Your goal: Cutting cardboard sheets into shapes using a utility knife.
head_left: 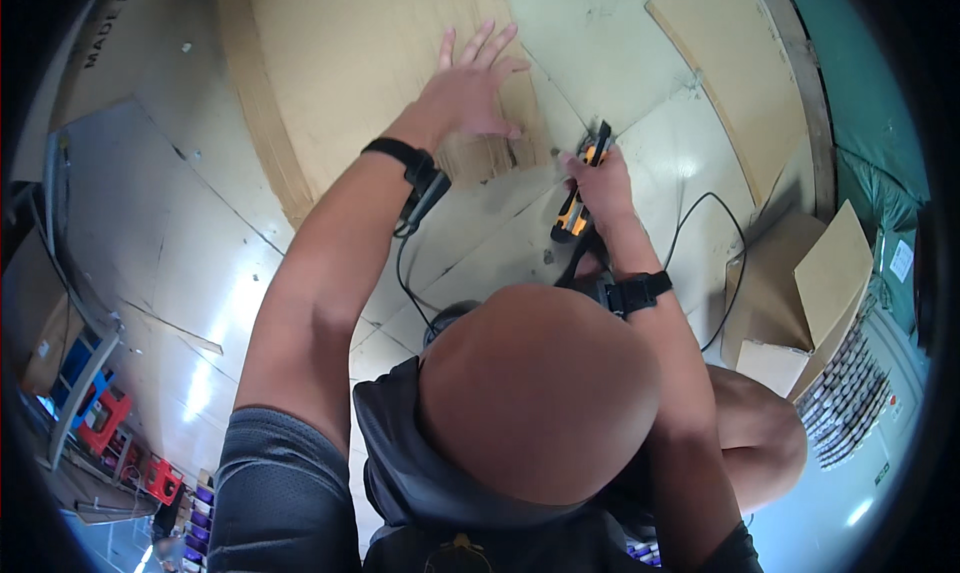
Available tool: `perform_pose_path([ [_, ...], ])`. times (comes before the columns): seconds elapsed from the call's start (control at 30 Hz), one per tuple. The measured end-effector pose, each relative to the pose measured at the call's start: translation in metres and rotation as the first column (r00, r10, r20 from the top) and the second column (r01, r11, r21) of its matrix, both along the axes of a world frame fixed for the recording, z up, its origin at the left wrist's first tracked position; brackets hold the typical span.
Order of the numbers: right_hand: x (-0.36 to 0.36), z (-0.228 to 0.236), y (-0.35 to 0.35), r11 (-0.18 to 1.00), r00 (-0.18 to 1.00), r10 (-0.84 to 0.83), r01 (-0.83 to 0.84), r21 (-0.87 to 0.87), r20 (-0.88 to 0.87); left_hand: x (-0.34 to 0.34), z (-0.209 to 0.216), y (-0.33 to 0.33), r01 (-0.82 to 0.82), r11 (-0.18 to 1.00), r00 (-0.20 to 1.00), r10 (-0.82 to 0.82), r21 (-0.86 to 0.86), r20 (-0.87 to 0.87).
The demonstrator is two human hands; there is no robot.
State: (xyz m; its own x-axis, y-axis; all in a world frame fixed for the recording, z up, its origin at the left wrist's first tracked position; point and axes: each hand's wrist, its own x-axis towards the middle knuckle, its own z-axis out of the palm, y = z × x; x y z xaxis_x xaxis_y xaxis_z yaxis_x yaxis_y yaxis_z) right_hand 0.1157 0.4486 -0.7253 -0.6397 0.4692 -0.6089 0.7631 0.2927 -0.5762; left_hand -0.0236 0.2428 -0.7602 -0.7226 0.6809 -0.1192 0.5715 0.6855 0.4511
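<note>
My left hand (470,88) reaches forward with its fingers spread, over the near right edge of a large flat cardboard sheet (350,83). Whether the palm presses on the sheet cannot be made out. That edge is torn and ragged. To the right of it, my right hand (605,181) is closed around an orange-and-black utility knife (570,218), which is held low over the tiled floor with its dark tip pointing away from me. Its blade is too small to make out. Both wrists carry black straps, the left one with a small device and a cable.
Another flat cardboard piece (745,68) lies at the far right. An open cardboard box (775,283) stands near my right knee, beside green wrapped goods (880,203). A black cable (740,233) loops over the floor. Red stools (105,418) are at the lower left.
</note>
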Motion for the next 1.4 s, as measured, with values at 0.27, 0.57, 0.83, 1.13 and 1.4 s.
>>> perform_pose_path([
  [0.27,-0.037,-0.009,-0.026,0.994,0.994,0.107,-0.106,-0.027,0.027,0.131,0.058,-0.064,-0.699,0.713,0.714,0.701,0.056,-0.006],
  [0.57,0.0,-0.002,-0.066,0.97,0.933,0.241,-0.242,-0.032,0.267,0.173,0.002,-0.172,-0.948,-0.262,-0.147,0.864,0.18,0.482],
  [0.83,-0.042,0.073,-0.079,0.722,0.673,0.664,-0.691,-0.044,0.326,0.139,-0.009,-0.221,-0.942,0.049,0.248,0.77,0.332,0.588],
  [1.13,-0.045,0.019,-0.035,0.617,0.7,0.661,-0.712,0.335,0.27,0.09,0.019,-0.19,-0.891,0.429,0.449,0.788,0.146,0.421],
  [1.4,-0.019,0.026,-0.032,0.426,0.602,0.737,-0.767,0.479,0.307,0.095,0.034,-0.161,-0.761,0.648,0.609,0.716,0.0,-0.341],
])
